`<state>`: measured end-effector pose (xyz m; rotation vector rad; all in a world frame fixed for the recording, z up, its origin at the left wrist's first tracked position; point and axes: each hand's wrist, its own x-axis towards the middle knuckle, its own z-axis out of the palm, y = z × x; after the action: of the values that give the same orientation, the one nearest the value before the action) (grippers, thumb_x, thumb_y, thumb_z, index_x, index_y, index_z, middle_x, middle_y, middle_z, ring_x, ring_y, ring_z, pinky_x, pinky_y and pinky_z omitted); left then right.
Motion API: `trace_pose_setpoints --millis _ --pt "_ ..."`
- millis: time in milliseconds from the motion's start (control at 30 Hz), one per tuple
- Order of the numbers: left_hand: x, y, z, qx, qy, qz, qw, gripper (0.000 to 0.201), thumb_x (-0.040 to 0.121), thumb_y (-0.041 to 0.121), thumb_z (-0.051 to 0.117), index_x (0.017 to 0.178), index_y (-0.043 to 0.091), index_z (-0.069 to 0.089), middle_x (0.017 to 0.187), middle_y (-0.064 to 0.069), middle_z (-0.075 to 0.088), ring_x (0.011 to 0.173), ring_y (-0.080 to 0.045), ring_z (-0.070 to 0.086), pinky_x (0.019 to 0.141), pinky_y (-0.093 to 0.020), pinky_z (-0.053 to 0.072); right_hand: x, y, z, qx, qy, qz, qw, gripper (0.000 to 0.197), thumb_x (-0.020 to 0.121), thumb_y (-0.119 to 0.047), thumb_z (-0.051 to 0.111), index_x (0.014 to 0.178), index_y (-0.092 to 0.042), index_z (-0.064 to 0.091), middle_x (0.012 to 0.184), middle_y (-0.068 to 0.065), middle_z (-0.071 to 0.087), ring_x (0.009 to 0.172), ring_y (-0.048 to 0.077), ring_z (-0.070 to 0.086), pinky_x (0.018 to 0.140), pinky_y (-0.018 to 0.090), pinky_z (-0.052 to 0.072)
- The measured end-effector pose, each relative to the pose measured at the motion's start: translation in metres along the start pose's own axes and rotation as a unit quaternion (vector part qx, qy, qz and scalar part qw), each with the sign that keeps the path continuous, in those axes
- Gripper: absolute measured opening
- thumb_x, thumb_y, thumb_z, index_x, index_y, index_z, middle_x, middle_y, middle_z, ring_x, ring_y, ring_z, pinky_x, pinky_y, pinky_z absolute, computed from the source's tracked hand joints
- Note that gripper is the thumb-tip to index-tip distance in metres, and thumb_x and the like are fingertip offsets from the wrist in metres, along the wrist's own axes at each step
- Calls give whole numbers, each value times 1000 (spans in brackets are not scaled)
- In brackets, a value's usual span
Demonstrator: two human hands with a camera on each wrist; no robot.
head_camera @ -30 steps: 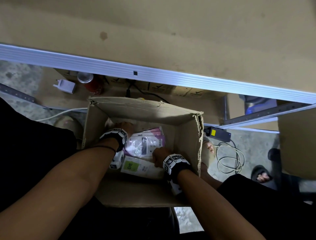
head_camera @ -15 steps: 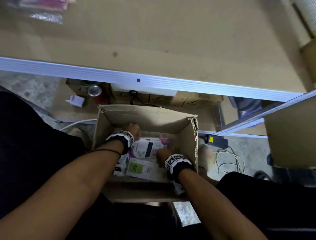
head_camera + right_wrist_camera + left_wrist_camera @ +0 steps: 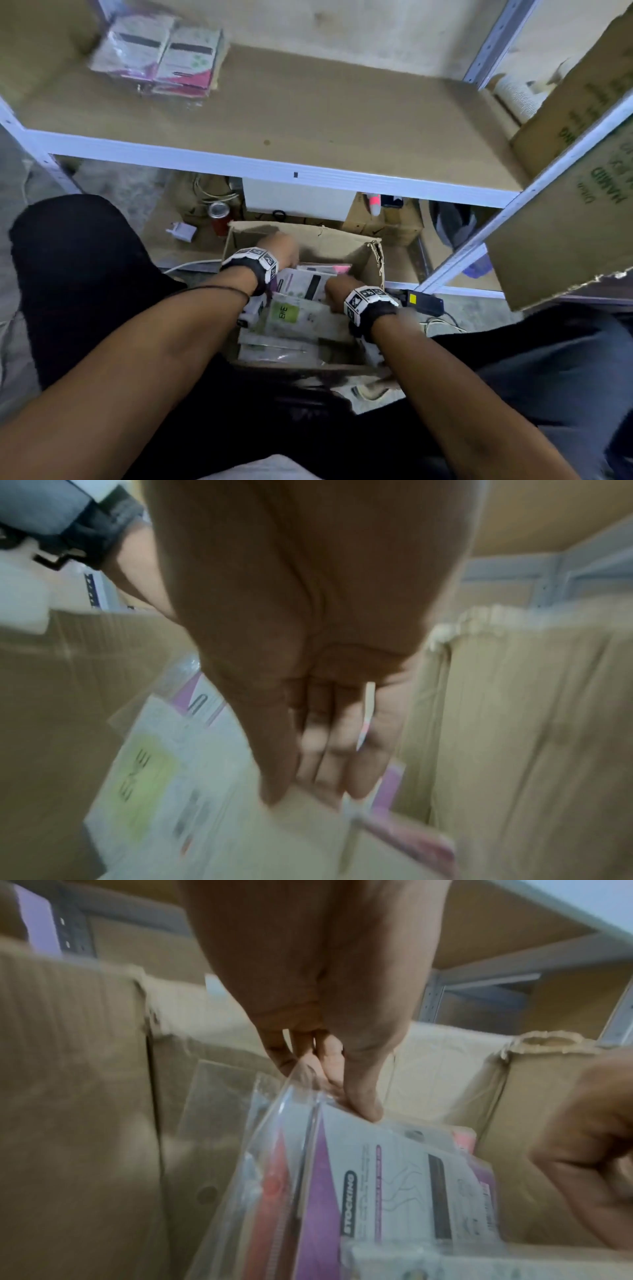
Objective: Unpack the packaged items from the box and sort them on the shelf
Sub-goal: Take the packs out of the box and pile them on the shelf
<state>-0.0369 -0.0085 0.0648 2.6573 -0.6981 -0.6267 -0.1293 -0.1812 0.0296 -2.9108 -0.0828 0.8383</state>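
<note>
An open cardboard box (image 3: 329, 240) sits on the floor between my legs, with several flat packets in clear sleeves inside. My left hand (image 3: 284, 251) pinches the top edge of a bundle of white-and-purple stocking packets (image 3: 308, 282), seen close in the left wrist view as packets (image 3: 394, 1177) under my thumb and fingers (image 3: 359, 1096). My right hand (image 3: 337, 289) holds the other end of the same bundle, fingers (image 3: 329, 750) curled round its edge. A packet with a green label (image 3: 284, 313) lies below. Similar packets (image 3: 161, 56) lie stacked on the shelf board (image 3: 308, 113).
The shelf's white front rail (image 3: 239, 164) runs above the box. Under it stand a red can (image 3: 219, 214), a white charger (image 3: 183, 231), a white box (image 3: 298, 198) and small cartons. A large cardboard box (image 3: 575, 212) leans at the right. A black adapter (image 3: 424, 301) and cables lie on the floor.
My head has tilted up, so the shelf board and its stacked packets have come into view. Both hands stay in the box on the bundle, which has risen slightly.
</note>
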Motion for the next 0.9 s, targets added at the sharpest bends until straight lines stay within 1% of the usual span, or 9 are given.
trace_pose_setpoints --millis 100,233,333,500,633,733,767,833,900 --pt "-13 10 -29 -4 26 28 999 20 86 2 63 80 11 80 92 -6 78 92 -24 71 88 -35 56 -19 -7 -26 -17 43 -5 999 25 85 -8 64 109 -3 68 115 22 66 108 36 66 87 35 53" --pt "-35 26 -69 20 71 48 996 17 87 7 65 84 17 79 99 -6 75 96 -26 69 88 -37 56 -40 -14 -61 -39 75 0 996 27 83 -7 67 110 -4 68 114 21 67 106 34 67 86 34 53" --pt "-51 34 -97 28 103 51 993 24 87 4 60 82 18 79 87 1 74 90 -22 69 77 -29 56 -55 -20 -90 -45 81 6 996 23 84 -10 71 107 -5 69 115 15 68 105 31 66 88 35 55" --pt "-77 52 -146 40 146 67 986 18 87 6 63 84 15 78 75 6 65 80 -19 66 66 -20 41 -81 -28 -137 -60 130 -24 989 20 86 -12 72 104 -4 71 113 12 70 110 28 63 95 39 52" --pt "-92 68 -182 55 188 75 978 22 89 10 62 75 24 73 71 13 66 63 -6 58 52 -15 37 -100 -32 -173 -66 164 -40 984 18 83 -11 74 101 -8 72 110 8 72 106 25 64 86 31 53" --pt "-102 78 -209 57 202 86 974 21 93 14 60 81 22 74 73 12 67 57 -2 58 45 -10 39 -111 -30 -197 -58 189 -41 979 17 81 -10 76 98 -10 71 107 5 72 96 20 63 77 26 47" --pt "-106 80 -217 53 204 90 973 20 94 14 59 83 20 75 78 8 70 61 -8 64 50 -13 47 -115 -29 -205 -57 197 -43 978 18 81 -10 76 98 -10 71 106 4 72 92 18 60 75 25 45" --pt "-111 83 -232 46 211 102 971 17 93 15 61 86 17 76 85 4 72 79 -25 72 71 -32 60 -121 -28 -220 -57 209 -45 975 18 80 -9 76 98 -8 71 106 3 71 88 15 56 75 24 44" --pt "-114 83 -247 42 224 117 967 12 93 15 63 88 17 74 86 7 69 83 -29 72 75 -40 60 -127 -26 -238 -59 213 -49 974 19 81 -8 75 99 -6 71 107 5 71 91 18 60 79 26 48"
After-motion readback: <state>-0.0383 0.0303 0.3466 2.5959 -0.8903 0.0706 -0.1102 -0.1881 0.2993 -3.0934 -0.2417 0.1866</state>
